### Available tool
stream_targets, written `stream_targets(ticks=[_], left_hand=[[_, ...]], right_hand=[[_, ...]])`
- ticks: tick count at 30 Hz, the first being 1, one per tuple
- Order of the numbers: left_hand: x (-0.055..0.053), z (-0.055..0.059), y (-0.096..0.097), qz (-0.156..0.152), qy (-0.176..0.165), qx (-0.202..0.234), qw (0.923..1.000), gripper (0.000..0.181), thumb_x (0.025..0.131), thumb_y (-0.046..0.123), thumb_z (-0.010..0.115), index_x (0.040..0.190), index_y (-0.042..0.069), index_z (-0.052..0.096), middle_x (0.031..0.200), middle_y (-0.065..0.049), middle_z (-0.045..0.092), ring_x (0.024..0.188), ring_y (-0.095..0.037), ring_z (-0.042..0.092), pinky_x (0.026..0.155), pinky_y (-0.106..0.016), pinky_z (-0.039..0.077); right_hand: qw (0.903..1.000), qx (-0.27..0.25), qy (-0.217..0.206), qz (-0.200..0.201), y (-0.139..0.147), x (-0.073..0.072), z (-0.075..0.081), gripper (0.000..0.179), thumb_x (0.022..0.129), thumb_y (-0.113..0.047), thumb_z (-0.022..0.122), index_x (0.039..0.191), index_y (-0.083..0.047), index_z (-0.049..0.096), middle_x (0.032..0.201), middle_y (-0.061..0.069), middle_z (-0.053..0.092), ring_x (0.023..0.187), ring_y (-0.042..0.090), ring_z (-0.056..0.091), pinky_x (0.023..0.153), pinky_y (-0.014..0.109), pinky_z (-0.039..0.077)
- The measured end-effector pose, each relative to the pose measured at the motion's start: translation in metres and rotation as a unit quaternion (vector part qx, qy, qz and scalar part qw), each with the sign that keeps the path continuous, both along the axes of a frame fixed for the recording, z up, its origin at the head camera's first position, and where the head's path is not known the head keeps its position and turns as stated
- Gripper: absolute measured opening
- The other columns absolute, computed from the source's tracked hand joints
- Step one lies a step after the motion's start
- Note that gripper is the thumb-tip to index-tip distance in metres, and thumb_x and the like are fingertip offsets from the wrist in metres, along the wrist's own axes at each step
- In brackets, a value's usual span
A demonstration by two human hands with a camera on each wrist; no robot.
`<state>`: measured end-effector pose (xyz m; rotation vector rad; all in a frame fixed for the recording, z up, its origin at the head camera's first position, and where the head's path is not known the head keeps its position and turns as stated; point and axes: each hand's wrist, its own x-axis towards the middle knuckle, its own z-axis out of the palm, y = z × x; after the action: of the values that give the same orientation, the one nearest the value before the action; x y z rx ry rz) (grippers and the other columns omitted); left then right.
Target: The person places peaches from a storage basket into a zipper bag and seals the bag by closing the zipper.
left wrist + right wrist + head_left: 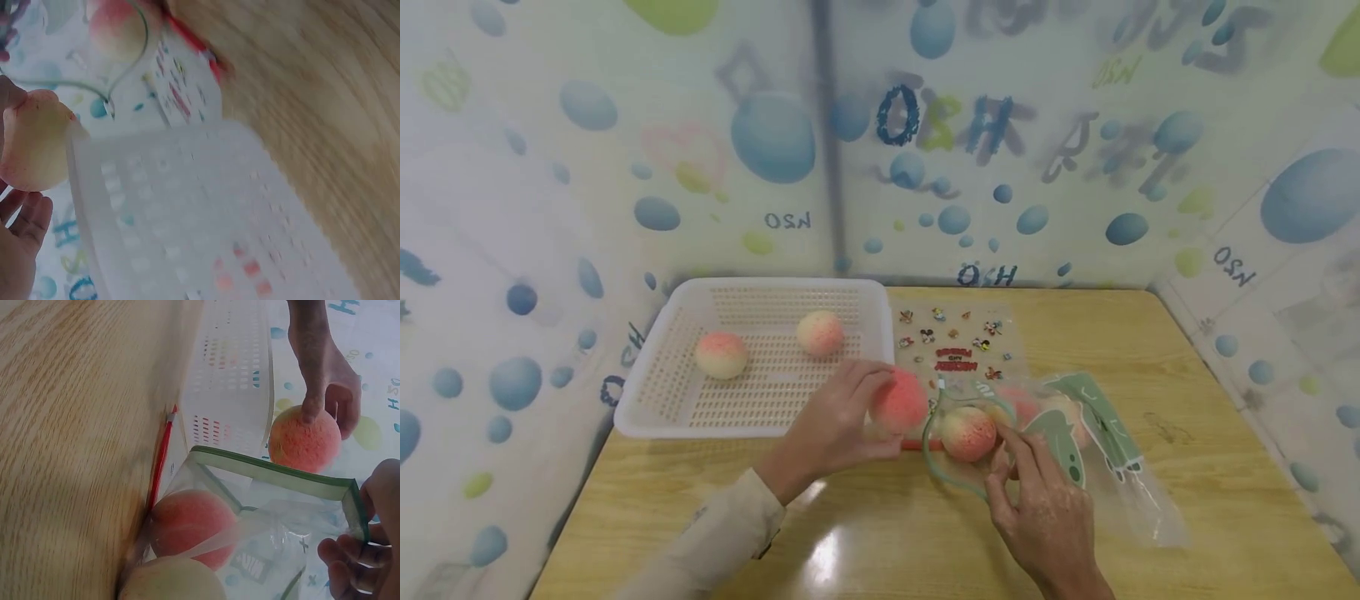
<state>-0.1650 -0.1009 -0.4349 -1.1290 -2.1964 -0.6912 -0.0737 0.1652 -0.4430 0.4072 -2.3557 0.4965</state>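
My left hand grips a pink and cream peach between fingers and thumb, above the table, between the basket and the clear bag. In the right wrist view that peach is just beyond the bag's mouth. My right hand pinches the green-edged rim of the clear zip bag, its mouth spread apart. Inside the bag a peach lies near the mouth, with others behind it, partly covered by the green dinosaur print.
A white perforated basket stands at the left, holding a peach on its left and another peach on its right. Between basket and zip bag lies a flat printed bag with a red strip. Patterned walls enclose the wooden table.
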Motion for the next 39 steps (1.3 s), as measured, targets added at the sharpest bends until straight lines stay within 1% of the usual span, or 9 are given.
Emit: stream_targets(ticks=[1,5,8,11,20,25,30,36,39], left_hand=[[0.002,-0.002,0.006,-0.004,-0.001,-0.005,1.0000,0.071,0.065,0.032,0.090,0.119,-0.002,0.060,0.124,-0.012,0.060,0.111,-0.025,0.058,0.097,-0.033,0.051],[0.016,-0.010,0.037,-0.023,-0.033,-0.021,0.9990,0.069,0.068,0.032,0.090,0.121,-0.001,0.060,0.127,-0.012,0.060,0.114,-0.022,0.057,0.100,-0.027,0.047],[0.026,-0.018,0.057,-0.037,-0.051,-0.030,0.9976,0.070,0.070,0.032,0.090,0.125,0.000,0.060,0.128,-0.012,0.059,0.116,-0.021,0.058,0.103,-0.026,0.045],[0.031,-0.025,0.071,-0.059,-0.058,-0.038,0.9959,0.070,0.075,0.032,0.087,0.130,0.001,0.059,0.128,-0.012,0.057,0.117,-0.021,0.058,0.102,-0.024,0.044],[0.031,-0.030,0.089,-0.110,-0.075,-0.021,0.9908,0.064,0.080,0.021,0.085,0.136,0.004,0.058,0.124,-0.009,0.050,0.115,-0.018,0.054,0.098,-0.020,0.045],[0.030,-0.035,0.093,-0.137,-0.125,-0.001,0.9828,0.066,0.083,0.012,0.082,0.142,0.004,0.053,0.134,-0.009,0.047,0.126,-0.016,0.048,0.104,-0.019,0.040],[0.030,-0.042,0.096,-0.125,-0.137,0.008,0.9826,0.064,0.085,0.014,0.082,0.140,0.003,0.050,0.144,-0.008,0.048,0.132,-0.018,0.046,0.110,-0.023,0.035],[0.032,-0.047,0.098,-0.095,-0.153,-0.032,0.9831,0.063,0.088,0.018,0.080,0.142,0.007,0.051,0.148,-0.005,0.048,0.127,-0.016,0.049,0.108,-0.022,0.036],[0.032,-0.050,0.099,-0.093,-0.157,-0.058,0.9816,0.048,0.092,0.017,0.076,0.136,0.009,0.058,0.142,-0.008,0.051,0.125,-0.016,0.050,0.104,-0.021,0.041]], right_hand=[[1.0000,0.000,-0.003,-0.001,0.000,0.000,0.000,0.042,0.083,-0.019,0.056,0.120,-0.003,0.069,0.096,0.007,0.064,0.060,0.013,0.061,0.037,0.027,0.039],[1.0000,0.002,-0.004,0.002,0.000,0.000,0.000,0.043,0.082,-0.019,0.058,0.120,-0.001,0.069,0.097,0.008,0.064,0.061,0.013,0.061,0.038,0.028,0.042],[0.9997,0.008,-0.022,-0.003,-0.001,0.001,0.000,0.045,0.082,-0.020,0.060,0.122,-0.001,0.068,0.099,0.009,0.064,0.062,0.012,0.061,0.040,0.026,0.043],[0.9990,0.017,-0.040,-0.007,-0.003,0.003,0.000,0.046,0.082,-0.021,0.062,0.123,0.000,0.067,0.103,0.010,0.064,0.063,0.011,0.060,0.041,0.025,0.043],[0.9997,0.005,0.007,0.024,-0.002,0.003,-0.005,0.049,0.081,-0.019,0.057,0.124,-0.001,0.068,0.108,0.013,0.066,0.062,0.012,0.053,0.041,0.028,0.042],[0.9990,-0.002,0.017,0.040,-0.002,0.002,-0.006,0.047,0.082,-0.019,0.055,0.122,0.002,0.068,0.107,0.014,0.066,0.061,0.012,0.054,0.041,0.026,0.043],[0.9983,-0.009,0.023,0.052,-0.002,0.002,-0.005,0.047,0.082,-0.019,0.055,0.121,0.004,0.068,0.104,0.014,0.065,0.061,0.015,0.055,0.042,0.027,0.045],[0.9982,-0.006,0.033,0.049,-0.003,0.002,-0.005,0.047,0.082,-0.020,0.054,0.120,0.004,0.068,0.102,0.016,0.066,0.065,0.022,0.062,0.043,0.033,0.049],[0.9979,-0.012,0.041,0.050,-0.004,0.001,-0.005,0.046,0.084,-0.021,0.053,0.119,0.003,0.069,0.102,0.017,0.067,0.068,0.024,0.065,0.043,0.034,0.049]])
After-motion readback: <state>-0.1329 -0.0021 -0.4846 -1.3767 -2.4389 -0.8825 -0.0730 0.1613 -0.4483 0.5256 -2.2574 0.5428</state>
